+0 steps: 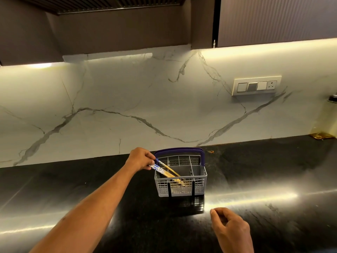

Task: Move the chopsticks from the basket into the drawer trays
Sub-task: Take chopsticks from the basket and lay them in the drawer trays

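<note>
A grey plastic cutlery basket with a purple handle stands on the black counter near the wall. Wooden chopsticks with blue-and-white patterned tops lean in its left compartment, tips down. My left hand reaches over the basket's left rim and pinches the patterned tops of the chopsticks. My right hand hovers over the counter in front of the basket, fingers loosely curled, holding nothing. No drawer or tray is in view.
The glossy black countertop runs the full width, backed by a white marble wall. A switch plate sits on the wall at right. Dark upper cabinets hang overhead. A gold-coloured object lies at the far right.
</note>
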Motion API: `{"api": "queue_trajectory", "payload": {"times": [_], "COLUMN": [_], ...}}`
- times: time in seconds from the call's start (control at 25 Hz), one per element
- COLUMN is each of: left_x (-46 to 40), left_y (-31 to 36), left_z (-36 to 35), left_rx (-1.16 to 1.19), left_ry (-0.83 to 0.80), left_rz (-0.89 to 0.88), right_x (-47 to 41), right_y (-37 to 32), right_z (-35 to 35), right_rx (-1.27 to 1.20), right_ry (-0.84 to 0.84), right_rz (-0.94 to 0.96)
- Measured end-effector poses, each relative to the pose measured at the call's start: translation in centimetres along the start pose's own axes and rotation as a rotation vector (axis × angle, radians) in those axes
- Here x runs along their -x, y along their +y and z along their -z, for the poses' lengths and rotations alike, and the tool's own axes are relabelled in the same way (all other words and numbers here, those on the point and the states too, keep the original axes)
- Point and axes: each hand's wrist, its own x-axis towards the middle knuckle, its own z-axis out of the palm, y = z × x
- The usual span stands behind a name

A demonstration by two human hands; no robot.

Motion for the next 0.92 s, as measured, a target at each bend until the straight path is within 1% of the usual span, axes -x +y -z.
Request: {"api": "queue_trajectory", "payload": {"times": [0.16,0.28,0.44,0.56,0.6,0.68,0.76,0.84,0.92], "left_x": [0.3,1.0,4.6,9.8,11.5,15.0,17.6,19.1,19.5], "left_y": [1.8,4.4,10.4,15.3,16.7,18.3,18.9,18.7,18.1], "left_z": [2.0,4.8,10.0,12.6,13.1,13.3,12.7,12.2,12.0], "left_rx": [-0.103,-0.238,-0.429,-0.514,-0.522,-0.521,-0.467,-0.389,-0.356], "left_ry": [-0.023,-0.003,0.075,0.138,0.160,0.177,0.146,0.092,0.061], "left_rz": [-0.113,-0.214,-0.398,-0.550,-0.613,-0.727,-0.787,-0.812,-0.826], "right_x": [0.1,-0.1,-1.4,-2.9,-3.4,-4.0,-3.8,-3.2,-2.2], "right_y": [-0.4,-1.4,-3.9,-7.2,-8.9,-12.2,-14.5,-15.1,-14.5], "right_z": [0.4,0.6,0.9,1.3,1.7,2.5,3.6,4.2,4.6], "right_rx": [-0.008,-0.018,-0.015,-0.085,-0.101,-0.103,-0.093,-0.194,-0.361], "right_ry": [0.006,0.032,0.042,-0.035,-0.064,-0.096,-0.118,-0.150,-0.235], "right_rz": [0.015,0.089,0.277,0.357,0.378,0.479,0.593,0.650,0.620]}}
